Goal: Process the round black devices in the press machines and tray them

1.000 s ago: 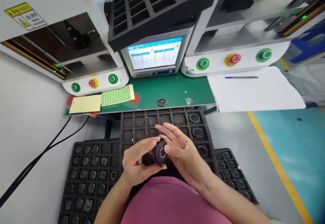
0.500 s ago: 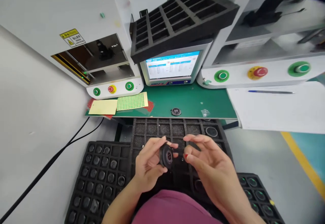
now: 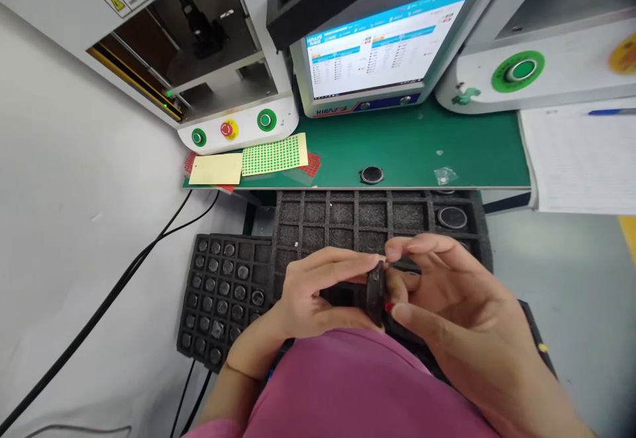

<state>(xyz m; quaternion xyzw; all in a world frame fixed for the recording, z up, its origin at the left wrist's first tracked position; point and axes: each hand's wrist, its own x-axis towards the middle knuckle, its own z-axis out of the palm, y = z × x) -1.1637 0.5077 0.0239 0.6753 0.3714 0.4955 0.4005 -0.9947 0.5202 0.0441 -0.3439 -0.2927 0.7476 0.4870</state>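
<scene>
While our left hand (image 3: 318,292) pinches the round black part (image 3: 375,292) edge-on above the foam tray (image 3: 348,216), our right hand (image 3: 447,292) pinches its rim, steadying it.

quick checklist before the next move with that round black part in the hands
1. Round black part gripped by left hand: ok.
2. Right hand also on the part: ok, fingertips touch its edge.
3. Part's face visible for checking: not ok, seen edge-on.
4. Free pockets in the foam tray in front: ok, several empty.
5. Loose round part on the green mat clear of the hands: ok.
6. Screen readout: cannot tell, too small.
</scene>
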